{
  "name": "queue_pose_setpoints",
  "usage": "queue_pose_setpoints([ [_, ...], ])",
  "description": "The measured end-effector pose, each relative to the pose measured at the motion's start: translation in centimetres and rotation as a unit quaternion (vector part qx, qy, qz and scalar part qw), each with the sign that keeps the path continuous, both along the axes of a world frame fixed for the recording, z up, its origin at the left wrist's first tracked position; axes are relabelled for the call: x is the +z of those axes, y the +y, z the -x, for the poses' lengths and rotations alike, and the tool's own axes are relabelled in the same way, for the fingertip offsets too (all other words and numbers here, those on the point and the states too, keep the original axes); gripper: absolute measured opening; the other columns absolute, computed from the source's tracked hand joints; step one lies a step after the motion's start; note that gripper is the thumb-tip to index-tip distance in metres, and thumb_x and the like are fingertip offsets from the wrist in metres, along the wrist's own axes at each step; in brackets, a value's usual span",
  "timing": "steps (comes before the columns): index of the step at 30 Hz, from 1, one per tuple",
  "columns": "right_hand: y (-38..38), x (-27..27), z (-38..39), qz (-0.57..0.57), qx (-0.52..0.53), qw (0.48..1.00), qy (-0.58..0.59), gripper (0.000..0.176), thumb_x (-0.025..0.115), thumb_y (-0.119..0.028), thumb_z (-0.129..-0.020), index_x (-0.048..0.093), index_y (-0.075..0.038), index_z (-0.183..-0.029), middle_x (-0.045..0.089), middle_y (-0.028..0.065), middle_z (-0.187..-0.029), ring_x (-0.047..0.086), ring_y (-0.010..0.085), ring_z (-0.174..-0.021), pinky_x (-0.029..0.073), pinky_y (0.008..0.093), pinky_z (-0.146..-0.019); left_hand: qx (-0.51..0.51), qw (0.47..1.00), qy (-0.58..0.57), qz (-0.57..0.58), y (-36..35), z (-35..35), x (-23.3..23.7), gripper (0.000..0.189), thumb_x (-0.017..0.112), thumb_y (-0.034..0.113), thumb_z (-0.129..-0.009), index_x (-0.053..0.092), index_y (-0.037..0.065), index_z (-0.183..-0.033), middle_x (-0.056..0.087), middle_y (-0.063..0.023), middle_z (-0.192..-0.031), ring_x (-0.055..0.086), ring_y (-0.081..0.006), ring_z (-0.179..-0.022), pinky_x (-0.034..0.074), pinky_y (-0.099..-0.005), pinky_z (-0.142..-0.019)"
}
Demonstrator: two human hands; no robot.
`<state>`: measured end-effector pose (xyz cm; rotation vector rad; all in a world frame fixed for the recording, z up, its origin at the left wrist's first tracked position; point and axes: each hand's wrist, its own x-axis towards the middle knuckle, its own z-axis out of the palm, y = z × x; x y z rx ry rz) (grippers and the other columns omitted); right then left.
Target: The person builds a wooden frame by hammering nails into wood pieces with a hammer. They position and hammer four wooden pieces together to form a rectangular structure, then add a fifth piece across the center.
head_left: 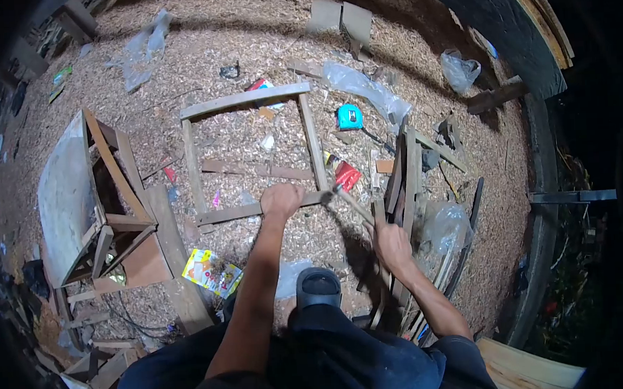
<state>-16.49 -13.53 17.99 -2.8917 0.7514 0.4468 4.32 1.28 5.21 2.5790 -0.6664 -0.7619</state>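
Note:
A four-sided wooden frame (241, 100) lies on the ground in front of me. My left hand (282, 199) is closed around the near rail of that frame, left of its right corner. In my right hand (394, 246) is the wooden handle of a hammer (355, 206), gripped near its lower end. The hammer's head is right at the near right corner of the frame. Beyond this corner lies a crumpled red wrapper (347, 176). A turquoise tape measure (350, 116) rests to the right of the frame's far right corner.
Wood shavings (249, 48) cover the ground. On the left stands a wooden stool-like piece (120, 182) tipped on its side. Several loose wood strips (411, 169) are piled at right. Clear plastic (366, 88) and a yellow packet (213, 272) lie about. My sandalled foot (319, 288) is just below.

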Motion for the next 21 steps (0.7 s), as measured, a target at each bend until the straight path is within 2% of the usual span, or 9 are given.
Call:
queue_pose_setpoints([
  [2,0.9,1.2,-0.7,-0.056,0.01,0.986,-0.155,0.026,0.055,-0.03,-0.095,0.052,-0.004,-0.094,0.06,0.0236,-0.061,0.063,0.0445,-0.06,0.048,0.0538,-0.052,-0.008,1.0,0.002,-0.005,-0.1,0.0,0.3,0.049,0.042,0.038,-0.088,0.073,0.002,-0.082,0.068,-0.0251,-0.087,0.068,-0.0396,-0.085,0.053,-0.0469,-0.081],
  [5,0.9,-3.0,0.5,-0.092,-0.005,0.987,-0.132,0.028,0.055,-0.031,-0.095,0.052,-0.004,-0.095,0.06,0.0245,-0.062,0.062,0.0454,-0.06,0.048,0.0543,-0.051,-0.003,1.0,0.0,-0.006,-0.1,0.0,-0.3,0.048,0.042,0.038,-0.088,0.073,0.002,-0.082,0.068,-0.025,-0.087,0.067,-0.0396,-0.086,0.053,-0.0465,-0.081],
  [6,0.9,-3.2,0.0,-0.039,-0.004,0.998,-0.049,0.031,0.055,-0.033,-0.095,0.052,-0.002,-0.095,0.06,0.0258,-0.062,0.062,0.0463,-0.06,0.047,0.055,-0.052,-0.004,1.0,-0.003,-0.005,-0.2,0.1,-0.3,0.048,0.042,0.038,-0.088,0.073,0.002,-0.082,0.068,-0.025,-0.087,0.067,-0.0396,-0.086,0.053,-0.0465,-0.081],
  [8,0.5,-2.9,-0.4,-0.048,-0.003,0.998,-0.043,0.031,0.056,-0.031,-0.095,0.052,-0.001,-0.094,0.059,0.0271,-0.063,0.061,0.047,-0.062,0.047,0.0555,-0.054,0.008,1.0,-0.013,-0.003,-0.2,0.1,-0.5,0.048,0.042,0.038,-0.087,0.073,0.001,-0.083,0.068,-0.0247,-0.087,0.067,-0.0398,-0.086,0.053,-0.0461,-0.082],
  [11,2.5,1.4,-2.4,-0.07,-0.022,0.997,-0.02,0.031,0.057,-0.03,-0.095,0.053,0.0,-0.09,0.059,0.0283,-0.064,0.06,0.0479,-0.063,0.047,0.0561,-0.055,0.007,1.0,0.009,0.002,0.0,0.1,0.4,0.049,0.042,0.038,-0.087,0.073,0.001,-0.083,0.068,-0.0244,-0.088,0.067,-0.0395,-0.086,0.052,-0.0461,-0.082],
  [13,3.1,2.0,-2.2,-0.116,-0.034,0.975,-0.186,0.032,0.057,-0.031,-0.095,0.054,0.0,-0.091,0.059,0.028,-0.063,0.06,0.0484,-0.062,0.047,0.0562,-0.055,0.003,1.0,0.016,0.001,-0.1,-0.1,0.1,0.049,0.042,0.038,-0.087,0.073,0.001,-0.083,0.068,-0.0244,-0.088,0.067,-0.0394,-0.086,0.052,-0.0461,-0.082],
  [15,1.8,-1.7,-0.2,-0.13,-0.043,0.969,-0.205,0.032,0.057,-0.031,-0.095,0.054,0.0,-0.092,0.059,0.0272,-0.063,0.06,0.0478,-0.062,0.047,0.055,-0.054,-0.002,1.0,0.021,0.003,0.0,0.2,0.1,0.049,0.042,0.039,-0.086,0.073,0.001,-0.083,0.068,-0.0245,-0.088,0.067,-0.0393,-0.086,0.052,-0.0462,-0.082],
  [17,0.1,-4.5,1.2,-0.054,0.024,0.997,-0.042,0.027,0.056,-0.027,-0.095,0.052,0.0,-0.09,0.06,0.0255,-0.063,0.061,0.0452,-0.059,0.047,0.0524,-0.051,-0.003,1.0,0.005,0.005,-0.2,0.1,0.0,0.049,0.042,0.038,-0.086,0.073,0.001,-0.083,0.068,-0.0244,-0.088,0.067,-0.0391,-0.085,0.052,-0.0461,-0.082],
  [21,2.1,1.2,-1.5,-0.072,-0.01,0.993,-0.091,0.026,0.06,-0.026,-0.093,0.055,-0.001,-0.094,0.058,0.0277,-0.063,0.061,0.0458,-0.062,0.046,0.0539,-0.052,0.0,1.0,0.002,-0.002,-0.1,0.1,1.1,0.048,0.041,0.038,-0.086,0.073,0.002,-0.083,0.068,-0.024,-0.089,0.068,-0.0387,-0.086,0.053,-0.0449,-0.082],
])
